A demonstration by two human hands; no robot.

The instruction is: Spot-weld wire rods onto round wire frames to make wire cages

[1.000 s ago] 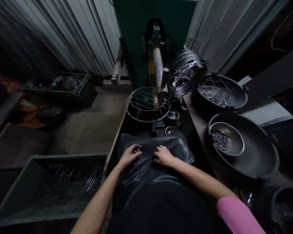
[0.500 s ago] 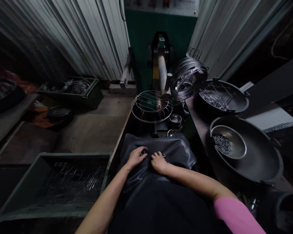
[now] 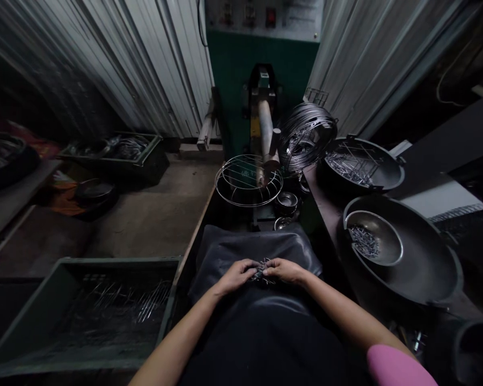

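Note:
Over the dark apron on my lap, both hands meet around a small tangle of thin bent wire pieces. My left hand pinches the tangle from the left, thumb and fingers closed. From the other side my right hand grips it too, fingers curled. The exact shape of the wire pieces is too small to make out. Beyond my lap, a round wire rack sits at the machine's metal arm, apart from my hands.
To the left stands a green crate with wire pieces inside. On the right, a metal bowl of short metal pieces rests in a large pan. Behind it are another pan and a wire coil.
My hands were apart over the apron; now they have come together on the wire pieces. The right hand has turned and lifted the pieces it was covering. The view has tilted slightly.

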